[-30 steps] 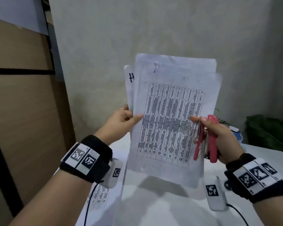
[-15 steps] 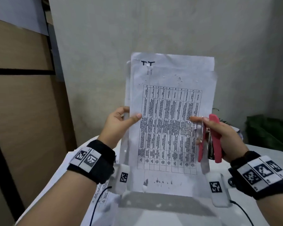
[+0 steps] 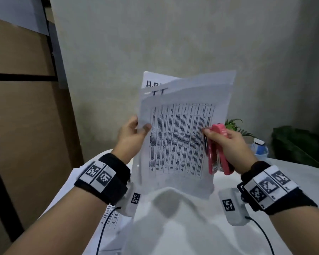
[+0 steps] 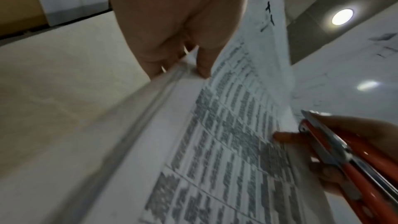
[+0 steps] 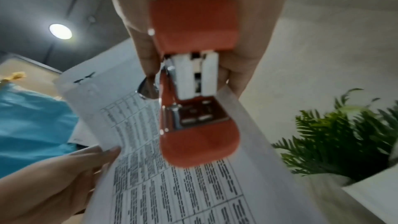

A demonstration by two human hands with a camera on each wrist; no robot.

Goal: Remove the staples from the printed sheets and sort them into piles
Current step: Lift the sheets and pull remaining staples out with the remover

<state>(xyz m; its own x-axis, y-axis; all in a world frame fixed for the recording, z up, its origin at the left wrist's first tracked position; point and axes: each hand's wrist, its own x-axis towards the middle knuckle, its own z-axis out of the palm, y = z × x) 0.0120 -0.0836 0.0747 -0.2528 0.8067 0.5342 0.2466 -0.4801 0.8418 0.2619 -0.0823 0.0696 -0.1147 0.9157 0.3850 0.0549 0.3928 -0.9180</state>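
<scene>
I hold several printed sheets (image 3: 180, 137) upright in front of me; the front one bears a table and the handwritten letters "TT" at its top. My left hand (image 3: 132, 134) pinches the left edge of the sheets (image 4: 226, 142), thumb in front and fingers behind. My right hand (image 3: 226, 144) grips a pink stapler (image 3: 218, 150) and its thumb presses the sheets' right edge. In the right wrist view the stapler (image 5: 193, 77) points away from the wrist, over the paper (image 5: 172, 185). A sheet behind shows other handwriting at the top left.
A white table (image 3: 173, 227) lies below my hands, with a printed sheet (image 3: 110, 218) on its left part. A green plant (image 3: 234, 126) and a blue-and-white container (image 3: 260, 147) stand at the back right. A brown panel wall (image 3: 26, 126) is to the left.
The sheets have slid and tilted: the rear sheet with handwriting now sticks out at the top left. Both hands have kept their hold on the edges and shifted slightly.
</scene>
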